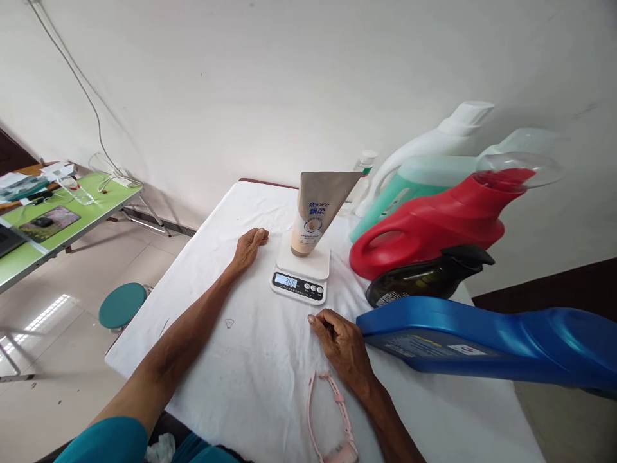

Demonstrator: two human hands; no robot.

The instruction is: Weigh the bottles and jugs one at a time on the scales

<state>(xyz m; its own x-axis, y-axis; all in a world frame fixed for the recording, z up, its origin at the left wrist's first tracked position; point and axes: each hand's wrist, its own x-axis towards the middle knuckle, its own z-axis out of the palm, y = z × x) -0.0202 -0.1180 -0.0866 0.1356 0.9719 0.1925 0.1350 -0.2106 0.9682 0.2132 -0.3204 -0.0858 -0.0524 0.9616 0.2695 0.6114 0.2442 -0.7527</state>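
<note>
A beige Rejoice tube (313, 209) stands upright, cap end down, on a small white kitchen scale (299, 283). The scale's display reads about 366. My left hand (249, 247) rests on the white cloth just left of the scale, its fingers curled closed, with nothing seen in it. In front of the scale, near its right corner, lies my right hand (341, 344). Its fingers are curled in with the thumb forward, and no object shows in them. Neither hand touches the tube or the scale. A pink wristwatch (340, 415) lies on the cloth beside my right wrist.
Along the right are a blue jug (463, 337), a dark pump bottle (419, 280), a red jug (434, 222), a green-tinted jug (409, 183) and a white bottle (434, 138). A clear bottle stands behind the tube. Left of the cloth-covered table (260, 360) are a teal stool (123, 305) and a green table (103, 199).
</note>
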